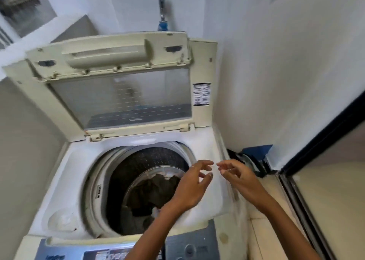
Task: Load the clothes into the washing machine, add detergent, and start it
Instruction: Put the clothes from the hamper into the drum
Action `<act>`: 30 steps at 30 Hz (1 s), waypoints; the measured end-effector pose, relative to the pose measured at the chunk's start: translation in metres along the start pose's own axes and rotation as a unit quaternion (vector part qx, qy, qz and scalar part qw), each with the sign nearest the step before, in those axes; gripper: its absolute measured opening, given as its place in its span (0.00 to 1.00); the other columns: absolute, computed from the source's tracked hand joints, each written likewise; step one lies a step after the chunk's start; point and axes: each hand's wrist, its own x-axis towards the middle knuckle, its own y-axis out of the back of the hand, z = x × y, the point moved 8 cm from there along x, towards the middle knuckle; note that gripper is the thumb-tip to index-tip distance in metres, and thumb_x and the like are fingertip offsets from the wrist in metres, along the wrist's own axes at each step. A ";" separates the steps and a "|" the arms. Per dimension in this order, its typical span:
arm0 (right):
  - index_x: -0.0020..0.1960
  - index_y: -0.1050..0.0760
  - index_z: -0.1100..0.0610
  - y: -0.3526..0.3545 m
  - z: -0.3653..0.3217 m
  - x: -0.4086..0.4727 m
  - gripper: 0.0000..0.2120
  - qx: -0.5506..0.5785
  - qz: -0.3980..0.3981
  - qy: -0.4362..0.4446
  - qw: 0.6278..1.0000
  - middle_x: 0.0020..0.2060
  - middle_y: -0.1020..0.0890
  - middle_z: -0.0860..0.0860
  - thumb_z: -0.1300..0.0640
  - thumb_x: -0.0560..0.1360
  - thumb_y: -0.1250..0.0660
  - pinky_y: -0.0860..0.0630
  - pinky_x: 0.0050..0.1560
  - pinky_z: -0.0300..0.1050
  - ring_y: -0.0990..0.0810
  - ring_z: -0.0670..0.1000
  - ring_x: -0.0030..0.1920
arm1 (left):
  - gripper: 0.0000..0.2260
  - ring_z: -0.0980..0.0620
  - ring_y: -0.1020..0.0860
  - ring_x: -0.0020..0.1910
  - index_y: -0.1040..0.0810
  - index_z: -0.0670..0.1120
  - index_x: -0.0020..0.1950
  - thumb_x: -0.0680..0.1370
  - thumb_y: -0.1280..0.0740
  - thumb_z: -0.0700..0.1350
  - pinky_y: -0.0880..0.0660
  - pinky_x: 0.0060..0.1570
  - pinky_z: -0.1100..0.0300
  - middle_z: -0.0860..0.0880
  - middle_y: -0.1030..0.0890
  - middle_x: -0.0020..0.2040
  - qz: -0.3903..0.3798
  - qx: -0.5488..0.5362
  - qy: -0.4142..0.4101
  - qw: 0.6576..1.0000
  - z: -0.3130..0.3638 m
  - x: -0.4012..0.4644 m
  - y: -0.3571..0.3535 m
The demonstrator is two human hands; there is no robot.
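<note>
Both empty hands [213, 178] hover above loaded drum [138, 170].

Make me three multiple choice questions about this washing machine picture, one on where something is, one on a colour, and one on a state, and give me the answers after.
1. Where are the clothes?
A. On the raised lid
B. Down in the drum
C. On the control panel

2. What colour is the control panel at the front of the washing machine?
A. Blue-grey
B. Red
C. Green

3. What state is the lid in?
A. Shut flat
B. Taken off and lying on the floor
C. Raised, standing up at the back

Answers:
1. B, the dark heap lies at the bottom of the drum, below the left hand.
2. A, the strip with buttons nearest the camera is blue-grey.
3. C, the lid stands hinged at the back, leaving the drum exposed, with the right hand empty beside the opening.
</note>
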 end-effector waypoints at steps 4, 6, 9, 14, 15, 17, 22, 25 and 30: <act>0.54 0.22 0.52 0.068 0.036 -0.003 0.07 0.033 0.059 -0.042 0.997 0.48 0.18 0.47 0.59 0.77 0.35 0.24 0.45 0.35 0.19 0.44 0.48 | 0.12 0.62 0.26 0.50 0.28 0.55 0.63 0.80 0.39 0.44 0.30 0.48 0.75 0.58 0.25 0.56 -0.005 -0.037 -0.026 0.999 0.046 0.032 -0.055; 0.53 0.22 0.52 0.099 0.059 0.003 0.08 0.039 0.074 -0.064 0.994 0.46 0.17 0.48 0.61 0.77 0.35 0.24 0.43 0.33 0.19 0.41 0.46 | 0.12 0.61 0.25 0.50 0.29 0.56 0.63 0.80 0.39 0.45 0.27 0.51 0.71 0.57 0.25 0.56 -0.030 -0.063 -0.023 0.997 0.060 0.051 -0.088; 0.53 0.22 0.53 0.134 0.098 0.017 0.08 0.052 0.073 -0.110 0.990 0.46 0.18 0.48 0.61 0.77 0.36 0.26 0.40 0.29 0.20 0.41 0.45 | 0.14 0.60 0.24 0.53 0.33 0.57 0.66 0.80 0.39 0.49 0.23 0.53 0.65 0.57 0.27 0.57 -0.095 -0.101 0.035 0.990 0.061 0.077 -0.141; 0.52 0.22 0.52 0.167 0.179 0.060 0.08 0.054 0.040 -0.190 0.979 0.46 0.19 0.50 0.62 0.77 0.37 0.27 0.43 0.36 0.22 0.49 0.48 | 0.19 0.61 0.27 0.54 0.37 0.52 0.71 0.81 0.40 0.47 0.29 0.50 0.70 0.53 0.30 0.65 -0.108 -0.124 0.223 0.961 -0.006 0.124 -0.219; 0.52 0.22 0.52 0.169 0.199 0.070 0.08 0.047 0.029 -0.203 0.978 0.46 0.19 0.50 0.62 0.77 0.37 0.28 0.44 0.37 0.22 0.49 0.47 | 0.19 0.58 0.27 0.55 0.37 0.51 0.72 0.81 0.40 0.46 0.29 0.49 0.70 0.51 0.30 0.66 -0.096 -0.125 0.263 0.952 -0.026 0.131 -0.234; 0.51 0.23 0.52 0.168 0.235 0.091 0.07 0.023 0.009 -0.224 0.974 0.45 0.21 0.49 0.62 0.77 0.37 0.29 0.43 0.37 0.23 0.49 0.47 | 0.19 0.56 0.28 0.55 0.37 0.49 0.72 0.81 0.40 0.45 0.30 0.43 0.72 0.48 0.30 0.68 -0.061 -0.134 0.333 0.931 -0.065 0.140 -0.259; 0.61 0.27 0.59 0.128 0.333 0.153 0.16 -0.099 -0.093 -0.237 0.962 0.54 0.25 0.53 0.64 0.74 0.33 0.31 0.51 0.39 0.26 0.53 0.59 | 0.19 0.56 0.30 0.52 0.38 0.45 0.73 0.82 0.42 0.42 0.34 0.35 0.73 0.44 0.29 0.68 0.041 -0.202 0.471 0.858 -0.157 0.154 -0.313; 0.69 0.35 0.56 0.089 0.389 0.185 0.29 -0.199 -0.175 -0.219 0.939 0.64 0.32 0.58 0.59 0.71 0.29 0.33 0.59 0.43 0.32 0.57 0.65 | 0.20 0.51 0.29 0.51 0.38 0.44 0.73 0.81 0.42 0.41 0.32 0.44 0.63 0.43 0.27 0.64 0.068 -0.206 0.514 0.830 -0.208 0.152 -0.335; 0.76 0.53 0.48 0.029 0.461 0.218 0.49 -0.346 -0.228 -0.219 0.883 0.76 0.54 0.60 0.44 0.67 0.25 0.41 0.70 0.61 0.46 0.66 0.73 | 0.17 0.49 0.28 0.51 0.34 0.41 0.70 0.81 0.40 0.39 0.32 0.48 0.61 0.43 0.26 0.56 0.089 -0.234 0.539 0.804 -0.269 0.144 -0.348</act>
